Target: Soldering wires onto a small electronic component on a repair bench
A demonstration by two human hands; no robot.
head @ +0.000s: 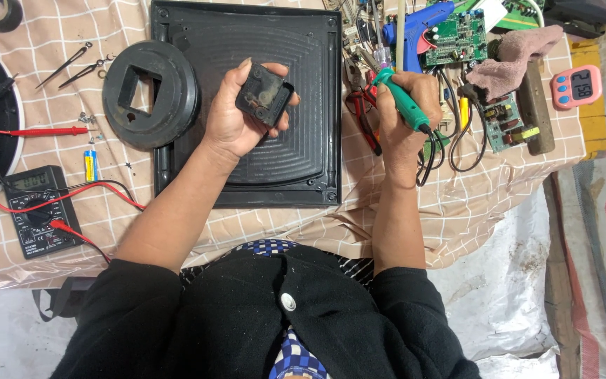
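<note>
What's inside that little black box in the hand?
The small black box in the left hand is open: pale gears show inside. The fingers hide its underside.

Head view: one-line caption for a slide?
Left hand holds a small black clock movement over a black tray; right hand grips a green-handled soldering iron.

Left hand (236, 116), right hand (401, 116) both gripping.

The square black plastic tray (247, 42) lies at the table's middle. Left of it, overlapping its edge, sits the round black plastic housing (151, 93), with the grey digital multimeter (38, 210) nearer the person. Right of the tray lie the green circuit board (461, 38) and, farther right, the pink digital timer (576, 86).
</note>
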